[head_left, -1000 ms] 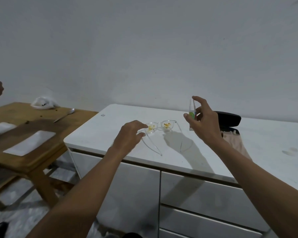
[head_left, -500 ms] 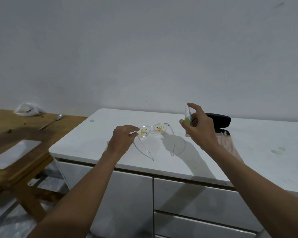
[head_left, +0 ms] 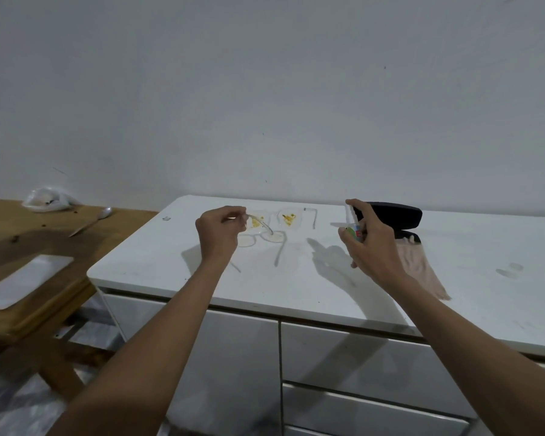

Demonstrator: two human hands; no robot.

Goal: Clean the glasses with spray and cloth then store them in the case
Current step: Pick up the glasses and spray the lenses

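Left hand (head_left: 221, 231) pinching stained clear glasses (head_left: 276, 220) left of black case (head_left: 394, 215), right hand (head_left: 370, 247) gripping spray bottle (head_left: 353, 228) before it

Wood table (head_left: 19, 256) w/ spoon (head_left: 90, 221), plastic bag (head_left: 49, 199), left of cabinet (head_left: 343, 372).

Left hand (head_left: 219, 231) pinches stained glasses (head_left: 276, 220); right hand (head_left: 372, 243) grips spray bottle (head_left: 353, 226).

Two bare forearms; no sleeves, no jewellery
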